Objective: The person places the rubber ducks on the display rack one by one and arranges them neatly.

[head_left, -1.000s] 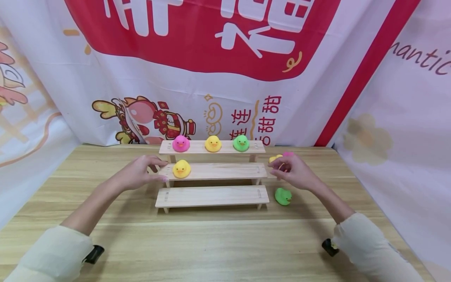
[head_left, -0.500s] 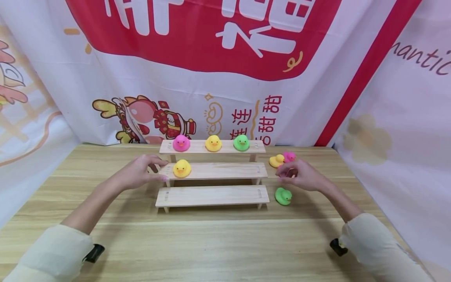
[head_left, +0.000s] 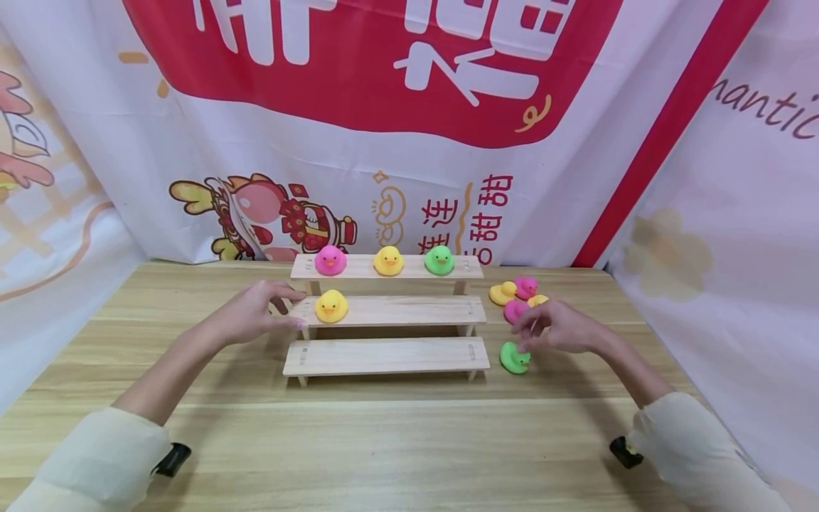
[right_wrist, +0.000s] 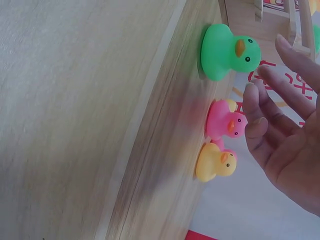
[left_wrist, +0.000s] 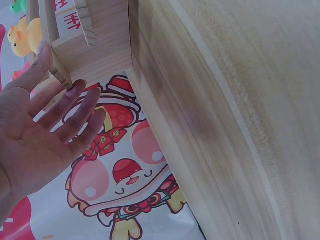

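A three-step wooden stand (head_left: 409, 311) sits on the table in the head view. My left hand (head_left: 259, 313) pinches the left end of its middle step between thumb and fingers; the left wrist view shows the thumb (left_wrist: 40, 62) at one edge of the board. A yellow rubber duck (head_left: 330, 306) is on that step near the hand. My right hand (head_left: 559, 327) hovers right of the stand, fingers loosely bent and holding nothing. Its fingertips are near a green rubber duck (right_wrist: 217, 52) on the table. Behind it are a pink duck (head_left: 515, 311) and a partly hidden yellow duck (head_left: 537, 300).
On the top step stand a pink duck (head_left: 330, 261), a yellow duck (head_left: 388, 261) and a green duck (head_left: 439, 260). Another yellow duck (head_left: 502, 293) and pink duck (head_left: 526, 287) lie at the table's back right. A printed cloth (head_left: 358, 163) hangs behind the table.
My right hand has moved right and toward me, from beside the middle step to the green duck on the table, uncovering the ducks behind. The left hand stays on the stand.
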`<state>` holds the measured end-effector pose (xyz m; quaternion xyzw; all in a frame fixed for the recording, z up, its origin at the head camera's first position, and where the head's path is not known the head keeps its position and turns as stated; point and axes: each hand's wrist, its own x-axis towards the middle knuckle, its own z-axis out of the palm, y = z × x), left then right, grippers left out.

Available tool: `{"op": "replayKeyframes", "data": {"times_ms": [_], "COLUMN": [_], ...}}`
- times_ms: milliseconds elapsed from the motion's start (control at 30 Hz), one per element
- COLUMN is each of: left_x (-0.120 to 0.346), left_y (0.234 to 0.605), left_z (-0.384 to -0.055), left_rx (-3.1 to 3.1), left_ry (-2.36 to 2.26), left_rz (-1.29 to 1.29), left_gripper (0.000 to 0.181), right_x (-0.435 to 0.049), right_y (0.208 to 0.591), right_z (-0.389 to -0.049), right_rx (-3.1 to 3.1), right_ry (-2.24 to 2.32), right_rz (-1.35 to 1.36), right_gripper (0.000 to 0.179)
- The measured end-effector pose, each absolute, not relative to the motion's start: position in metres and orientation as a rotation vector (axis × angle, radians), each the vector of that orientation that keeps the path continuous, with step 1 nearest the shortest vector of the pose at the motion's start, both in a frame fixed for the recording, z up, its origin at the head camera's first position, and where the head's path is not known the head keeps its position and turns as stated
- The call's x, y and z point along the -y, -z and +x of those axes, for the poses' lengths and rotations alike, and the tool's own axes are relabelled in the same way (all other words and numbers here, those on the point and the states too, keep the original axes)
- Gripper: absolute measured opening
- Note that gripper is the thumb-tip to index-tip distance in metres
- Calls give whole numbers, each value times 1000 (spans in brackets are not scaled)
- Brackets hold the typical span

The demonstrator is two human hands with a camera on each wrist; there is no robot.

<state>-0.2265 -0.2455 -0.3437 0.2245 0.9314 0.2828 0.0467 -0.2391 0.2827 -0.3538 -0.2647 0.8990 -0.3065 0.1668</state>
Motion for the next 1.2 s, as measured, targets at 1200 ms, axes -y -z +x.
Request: {"op": "replayKeyframes", "data": {"times_ms": [1200], "left_x": [245], "left_y": [341], "left_z": [-227], "left_rx": [-2831], "left_ry": [-857], "left_rz": [682], "left_gripper": [53], "right_x": [-277], "right_y": [357], "right_z": [-242], "right_rx": [-2444], "right_ry": [856], "right_rz": [-714], "right_gripper": [23]}}
